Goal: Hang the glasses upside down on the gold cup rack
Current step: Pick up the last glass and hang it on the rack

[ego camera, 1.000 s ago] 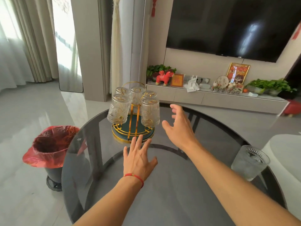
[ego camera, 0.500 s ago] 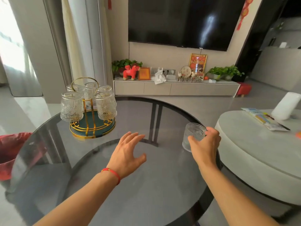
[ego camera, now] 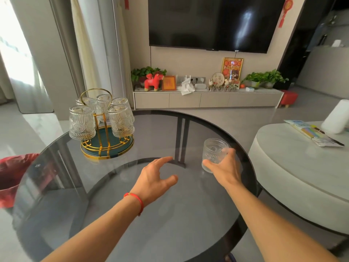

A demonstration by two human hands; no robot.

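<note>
The right hand (ego camera: 225,168) is wrapped around a ribbed clear glass (ego camera: 213,151) that stands mouth-up near the right edge of the round smoked-glass bench (ego camera: 132,214); the thumb presses one side low down and the fingers curl around the far side. I cannot tell whether the glass has left the surface or is resting on it. The left hand (ego camera: 155,178) hovers over the middle of the bench, fingers spread and loosely curved, gripping nothing, with a red string bracelet (ego camera: 136,200) on the wrist.

Well apart, toward the far left of the bench, stands the gold cup rack (ego camera: 105,142) with its round teal base and loop handle. Five matching glasses (ego camera: 81,122) hang on it upside down, clustered around the centre post.

A red-lined bin (ego camera: 13,178) sits on the floor beyond the left edge, and a pale round table (ego camera: 302,167) stands just beside the bench on the right.
</note>
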